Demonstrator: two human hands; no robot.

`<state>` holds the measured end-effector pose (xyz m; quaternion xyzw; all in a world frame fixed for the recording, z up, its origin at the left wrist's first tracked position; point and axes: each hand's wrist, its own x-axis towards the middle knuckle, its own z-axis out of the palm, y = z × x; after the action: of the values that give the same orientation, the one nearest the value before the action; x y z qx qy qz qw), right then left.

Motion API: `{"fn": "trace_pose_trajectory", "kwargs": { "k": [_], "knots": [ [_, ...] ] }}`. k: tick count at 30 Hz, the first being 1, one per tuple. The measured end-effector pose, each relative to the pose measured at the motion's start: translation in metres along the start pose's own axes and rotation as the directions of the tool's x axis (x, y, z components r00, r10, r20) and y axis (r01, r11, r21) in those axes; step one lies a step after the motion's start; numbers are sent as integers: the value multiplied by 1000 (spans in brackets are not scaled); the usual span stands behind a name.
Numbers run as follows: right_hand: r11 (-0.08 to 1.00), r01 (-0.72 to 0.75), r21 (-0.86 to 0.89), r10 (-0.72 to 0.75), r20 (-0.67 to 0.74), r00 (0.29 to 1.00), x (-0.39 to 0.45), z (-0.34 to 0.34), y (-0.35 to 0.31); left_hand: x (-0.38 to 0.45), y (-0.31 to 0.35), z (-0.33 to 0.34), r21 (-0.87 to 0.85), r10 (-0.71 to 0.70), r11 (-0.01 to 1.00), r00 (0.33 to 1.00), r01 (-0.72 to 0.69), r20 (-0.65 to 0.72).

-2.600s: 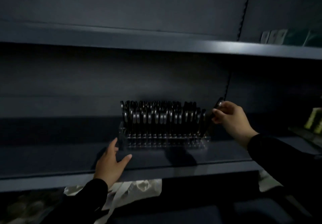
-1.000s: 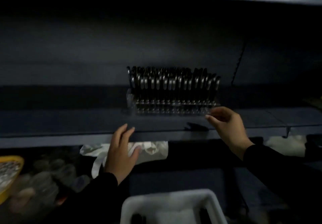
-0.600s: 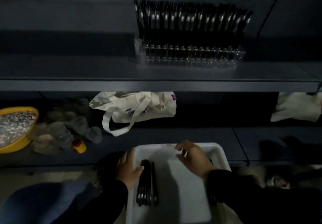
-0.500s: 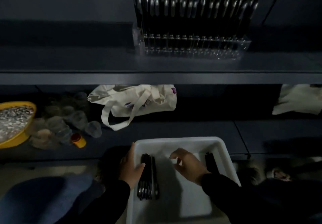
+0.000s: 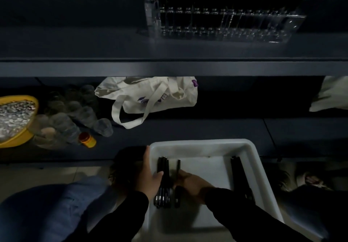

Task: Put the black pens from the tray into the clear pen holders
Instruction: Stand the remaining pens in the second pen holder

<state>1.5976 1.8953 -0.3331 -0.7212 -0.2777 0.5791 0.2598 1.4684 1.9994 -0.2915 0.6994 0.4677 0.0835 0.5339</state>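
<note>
Black pens [image 5: 163, 177] bundled in one white tray [image 5: 250, 155], right hand [image 5: 190, 185] fingers pinching one pen [image 5: 178, 168]

Dim shelving. White tray [image 5: 250, 155] below, black pens [image 5: 163, 166] bunched at its left, more along its right wall. Left hand [image 5: 150, 177] over the left rim, thumb on the bunch. Right hand [image 5: 192, 185] pinching one pen [image 5: 178, 168]. Clear holder [image 5: 282, 29] on upper shelf [image 5: 113, 66]. Tote [image 5: 169, 95], yellow bowl [image 5: 28, 134] below.

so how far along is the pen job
Mostly done, it seems: the clear pen holder on the shelf is packed with black pens. In hand: the right hand is at a single pen in the white tray; its grip is unclear. The left hand steadies the tray's edge. Left: a pen bundle and a dark group by the right wall.
</note>
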Motion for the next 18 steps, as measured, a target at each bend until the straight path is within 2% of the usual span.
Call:
{"fn": "trace_pose_trajectory", "kwargs": {
  "k": [3,7,10,12,16,18],
  "knots": [
    [999,-6,-36,4,-41,999,-5,-8,0,1,-1,0,5,11,1000,1000,-11,0],
    [966,155,-207,-175,-78,982,-23,-31,-6,2,0,0,44,-3,999,1000,3,-7],
    [879,249,-408,-327,-133,936,-43,-55,-14,1,0,-2,128,6,992,1000,-3,-18],
    [814,301,-497,-454,-220,864,-60,-73,-25,0,6,-4,187,28,982,999,-21,-36],
    [823,478,-307,-568,-459,684,-103,-108,-62,-2,29,-17,178,11,984,986,19,-167],
    [804,562,-194,-572,-508,644,-128,-129,-90,-7,48,-25,171,74,985,972,-35,-224]
  ]
}}
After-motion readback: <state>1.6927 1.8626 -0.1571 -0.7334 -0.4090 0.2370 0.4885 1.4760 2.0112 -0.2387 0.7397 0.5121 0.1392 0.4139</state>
